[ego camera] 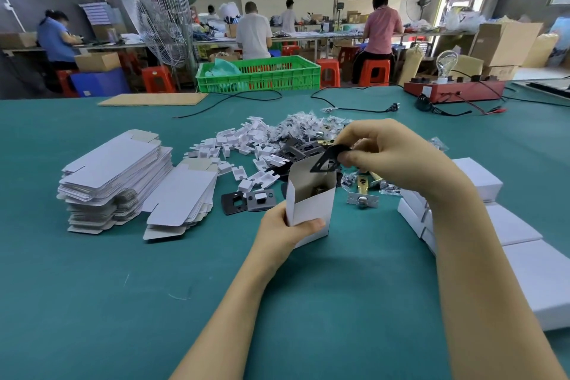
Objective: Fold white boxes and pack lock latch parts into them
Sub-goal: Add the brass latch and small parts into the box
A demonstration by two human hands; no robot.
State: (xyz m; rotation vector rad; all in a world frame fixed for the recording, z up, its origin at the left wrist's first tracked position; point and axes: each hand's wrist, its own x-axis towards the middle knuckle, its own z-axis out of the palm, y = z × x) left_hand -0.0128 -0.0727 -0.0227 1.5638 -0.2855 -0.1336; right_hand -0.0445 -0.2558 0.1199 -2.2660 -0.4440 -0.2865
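On the green bench [92,287] we hold a small white folded cardboard box [310,203] upright in our left hand [285,230], with the fingers curled round its lower part and the thumb pressed on its front. Its top is open, and something dark already sits inside. Our right hand [382,154] pinches a thin flat black metal plate [328,159] just above the open top, tilted, with one corner pointing down at the hole.

We think the plate goes into the box next. It could catch on the raised back flap or on the rim, because it is tilted and looks nearly as wide as the opening. It could also jam on the part already inside. If we squeeze the box too hard, the thin card may bend and the hole may get narrower.

Behind the box lies a heap of loose black and brass lock parts [296,148]. To the left stand stacks of flat unfolded white boxes [117,176], and closed white boxes [481,179] sit to the right.
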